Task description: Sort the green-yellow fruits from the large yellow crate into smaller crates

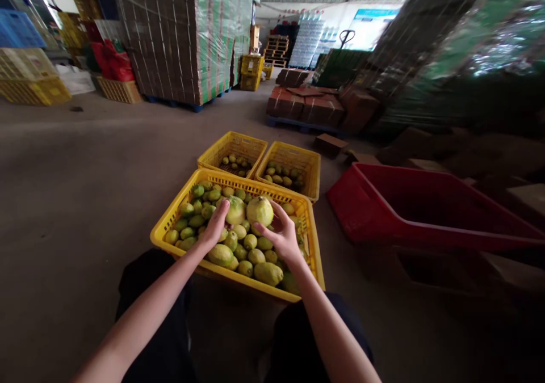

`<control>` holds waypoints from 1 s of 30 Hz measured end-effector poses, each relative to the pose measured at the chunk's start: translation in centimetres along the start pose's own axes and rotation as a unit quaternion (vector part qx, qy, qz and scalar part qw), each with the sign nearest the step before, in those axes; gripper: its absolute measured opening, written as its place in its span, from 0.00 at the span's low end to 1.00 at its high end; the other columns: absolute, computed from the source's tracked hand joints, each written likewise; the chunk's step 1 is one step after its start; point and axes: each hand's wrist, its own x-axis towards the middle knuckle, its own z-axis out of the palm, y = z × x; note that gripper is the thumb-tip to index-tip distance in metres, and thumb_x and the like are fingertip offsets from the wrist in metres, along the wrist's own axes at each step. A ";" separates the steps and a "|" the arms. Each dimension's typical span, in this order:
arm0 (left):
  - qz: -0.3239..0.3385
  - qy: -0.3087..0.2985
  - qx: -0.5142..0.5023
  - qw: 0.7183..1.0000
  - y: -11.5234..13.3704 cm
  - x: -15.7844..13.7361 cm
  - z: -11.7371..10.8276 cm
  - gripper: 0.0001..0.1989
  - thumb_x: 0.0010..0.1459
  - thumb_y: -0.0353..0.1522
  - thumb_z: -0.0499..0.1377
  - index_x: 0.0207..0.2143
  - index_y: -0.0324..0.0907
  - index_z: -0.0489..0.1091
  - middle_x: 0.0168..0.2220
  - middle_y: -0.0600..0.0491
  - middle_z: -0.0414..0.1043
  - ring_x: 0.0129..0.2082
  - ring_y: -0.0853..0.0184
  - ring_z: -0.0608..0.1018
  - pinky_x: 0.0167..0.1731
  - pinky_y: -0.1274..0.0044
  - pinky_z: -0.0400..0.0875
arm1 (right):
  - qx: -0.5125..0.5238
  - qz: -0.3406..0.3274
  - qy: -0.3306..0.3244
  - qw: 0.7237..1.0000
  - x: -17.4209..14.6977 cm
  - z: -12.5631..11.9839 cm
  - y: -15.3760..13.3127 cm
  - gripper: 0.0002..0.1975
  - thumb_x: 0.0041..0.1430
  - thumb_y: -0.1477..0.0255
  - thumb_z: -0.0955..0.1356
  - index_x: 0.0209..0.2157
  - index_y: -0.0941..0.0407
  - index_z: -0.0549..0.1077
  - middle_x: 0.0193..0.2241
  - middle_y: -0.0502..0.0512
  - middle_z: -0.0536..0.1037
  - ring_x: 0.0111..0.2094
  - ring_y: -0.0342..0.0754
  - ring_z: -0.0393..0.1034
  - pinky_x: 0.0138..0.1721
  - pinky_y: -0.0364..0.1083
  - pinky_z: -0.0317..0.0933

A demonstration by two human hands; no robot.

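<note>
Crates (293, 157): three yellow, bunched close. Left hand (216, 225) has one fat fruit (236, 210) in its grip, right hand (284, 236) another fruit (260, 210), both inside the front rim (317, 247); open floor (85, 173) leftward.

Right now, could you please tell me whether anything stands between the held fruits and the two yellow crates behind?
Only some heaped fruit and the front crate's far rim lie between the held fruits and the crates behind; nothing visible stands above that rim.
</note>
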 end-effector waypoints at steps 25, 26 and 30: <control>0.157 -0.029 0.040 0.986 2.3 -1.5 -1.3 0.20 0.63 0.25 0.52 0.52 0.49 0.74 0.46 0.52 0.81 0.52 0.64 0.80 0.46 0.82 0.76 | -0.084 -0.056 -0.039 0.994 -1.6 0.4 0.3 0.35 0.47 0.60 0.79 0.58 0.50 0.73 0.57 0.60 0.76 0.58 0.62 0.71 0.56 0.59 0.69; 0.143 -0.037 0.045 0.988 2.3 -1.3 -1.3 0.19 0.63 0.25 0.53 0.52 0.49 0.74 0.45 0.52 0.81 0.50 0.63 0.81 0.42 0.81 0.77 | -0.060 -0.031 -0.047 0.997 -1.6 0.4 0.3 0.37 0.46 0.60 0.80 0.58 0.51 0.72 0.56 0.60 0.77 0.56 0.62 0.73 0.54 0.58 0.71; 0.043 -0.034 0.134 0.990 2.0 -0.4 -1.3 0.11 0.63 0.31 0.59 0.47 0.46 0.74 0.29 0.54 0.78 0.23 0.66 0.80 0.17 0.82 0.69 | 0.043 0.102 -0.052 0.993 -1.5 0.5 0.0 0.41 0.42 0.54 0.80 0.57 0.51 0.69 0.48 0.58 0.79 0.37 0.56 0.79 0.33 0.52 0.77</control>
